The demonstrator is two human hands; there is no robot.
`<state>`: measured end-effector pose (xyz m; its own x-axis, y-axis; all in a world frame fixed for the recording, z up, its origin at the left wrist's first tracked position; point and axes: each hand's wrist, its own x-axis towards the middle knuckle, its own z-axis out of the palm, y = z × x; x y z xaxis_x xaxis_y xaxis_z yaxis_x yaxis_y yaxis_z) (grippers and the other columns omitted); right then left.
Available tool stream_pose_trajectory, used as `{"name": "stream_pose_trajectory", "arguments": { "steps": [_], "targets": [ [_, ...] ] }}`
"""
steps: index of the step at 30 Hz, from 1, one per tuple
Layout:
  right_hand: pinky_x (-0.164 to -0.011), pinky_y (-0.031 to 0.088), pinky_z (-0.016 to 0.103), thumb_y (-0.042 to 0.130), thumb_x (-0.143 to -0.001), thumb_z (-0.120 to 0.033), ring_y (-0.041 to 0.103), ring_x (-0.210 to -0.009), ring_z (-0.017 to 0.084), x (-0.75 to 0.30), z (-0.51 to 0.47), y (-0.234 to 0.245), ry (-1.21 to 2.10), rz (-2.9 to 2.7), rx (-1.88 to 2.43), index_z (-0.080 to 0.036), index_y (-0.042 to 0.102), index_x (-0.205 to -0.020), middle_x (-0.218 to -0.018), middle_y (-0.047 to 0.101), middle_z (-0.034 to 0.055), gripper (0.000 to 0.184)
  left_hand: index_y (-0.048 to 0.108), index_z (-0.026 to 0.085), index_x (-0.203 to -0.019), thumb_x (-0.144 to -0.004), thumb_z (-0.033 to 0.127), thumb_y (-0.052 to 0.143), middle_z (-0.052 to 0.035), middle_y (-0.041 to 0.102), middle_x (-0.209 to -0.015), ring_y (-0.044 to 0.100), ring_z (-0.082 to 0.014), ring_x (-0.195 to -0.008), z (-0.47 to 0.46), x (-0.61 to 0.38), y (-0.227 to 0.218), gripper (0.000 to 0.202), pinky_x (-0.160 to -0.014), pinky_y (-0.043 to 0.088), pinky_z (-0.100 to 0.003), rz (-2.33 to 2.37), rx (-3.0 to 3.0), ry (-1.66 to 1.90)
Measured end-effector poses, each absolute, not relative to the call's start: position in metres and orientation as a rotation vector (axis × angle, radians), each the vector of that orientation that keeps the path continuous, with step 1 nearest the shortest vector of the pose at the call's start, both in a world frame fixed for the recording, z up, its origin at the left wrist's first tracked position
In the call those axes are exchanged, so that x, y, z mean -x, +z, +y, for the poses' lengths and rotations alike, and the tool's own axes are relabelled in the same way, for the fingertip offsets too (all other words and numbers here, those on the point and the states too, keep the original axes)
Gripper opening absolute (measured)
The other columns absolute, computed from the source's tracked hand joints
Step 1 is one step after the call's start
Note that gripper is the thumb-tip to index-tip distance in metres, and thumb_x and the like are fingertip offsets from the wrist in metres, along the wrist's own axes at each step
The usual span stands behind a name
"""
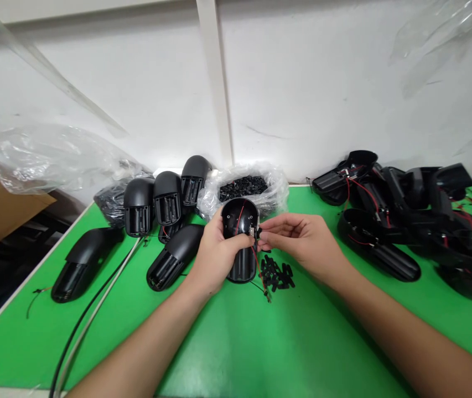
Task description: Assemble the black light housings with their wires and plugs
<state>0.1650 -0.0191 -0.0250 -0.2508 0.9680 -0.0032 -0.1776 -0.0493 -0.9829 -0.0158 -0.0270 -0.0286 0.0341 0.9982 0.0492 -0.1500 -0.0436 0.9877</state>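
Closest, the left hand [214, 251] grips a black housing [239, 265]; the right hand [297, 237] pinches a small black part [258, 233] against its edge.

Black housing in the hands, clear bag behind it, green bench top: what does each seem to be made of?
The black housing looks like moulded plastic: glossy, with crisp moulded slots. The clear bag looks like thin polyethylene film, see-through and crinkled. The green bench top seems a smooth vinyl or rubber mat, softly shiny; paint is possible.
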Motion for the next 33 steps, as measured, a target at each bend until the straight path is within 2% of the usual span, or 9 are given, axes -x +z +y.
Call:
{"name": "stream_pose_trajectory", "arguments": {
  "steps": [10,17,23,30,33],
  "targets": [
    [-0.07,0.063,0.026,0.101,-0.057,-0.028,0.074,-0.067,0.015,-0.164,-0.019,-0.025,1.516,-1.194,0.977,-0.013,0.079,-0.086,-0.075,0.077,0.0068,0.039,0.061,0.02,-0.11,-0.069,0.016,0.084,0.0008,0.065,-0.088,0.064,-0.0151,-0.074,-0.028,0.014,-0.03,0.046,-0.072,0.056,-0.029,1.028,-1.083,1.231],
    [-0.07,0.063,0.029,0.1,-0.06,-0.03,0.075,-0.069,0.017,-0.164,-0.019,-0.026,1.506,-1.226,0.997,-0.013,0.078,-0.085,-0.076,0.076,0.0062,0.038,0.061,0.019,-0.115,-0.069,0.018,0.084,-0.0007,0.067,-0.088,0.067,-0.0181,-0.072,-0.027,0.015,-0.03,0.051,-0.07,0.059,-0.032,1.012,-1.093,1.206],
    [-0.066,0.059,0.025,0.101,-0.057,-0.027,0.071,-0.066,0.014,-0.164,-0.018,-0.025,1.507,-1.251,1.02,-0.012,0.076,-0.084,-0.074,0.075,0.0047,0.04,0.06,0.02,-0.116,-0.07,0.019,0.081,-0.0009,0.066,-0.087,0.067,-0.018,-0.068,-0.03,0.015,-0.028,0.05,-0.064,0.059,-0.032,0.994,-1.096,1.172],
    [-0.066,0.052,0.024,0.098,-0.066,-0.03,0.063,-0.068,0.01,-0.169,-0.018,-0.026,1.499,-1.333,0.916,-0.013,0.072,-0.085,-0.076,0.07,0.0023,0.037,0.051,0.022,-0.111,-0.064,0.019,0.081,0.0015,0.064,-0.081,0.066,-0.0205,-0.056,-0.034,0.016,-0.021,0.057,-0.05,0.057,-0.033,1.002,-0.849,1.089],
    [-0.073,0.051,0.024,0.095,-0.074,-0.029,0.062,-0.079,0.011,-0.171,-0.018,-0.027,1.462,-1.397,0.845,-0.015,0.069,-0.089,-0.086,0.068,0.0017,0.033,0.052,0.021,-0.105,-0.061,0.017,0.081,0.0015,0.065,-0.074,0.065,-0.0216,-0.052,-0.035,0.018,-0.013,0.053,-0.046,0.057,-0.034,0.939,-0.766,1.028]
  ]
}}
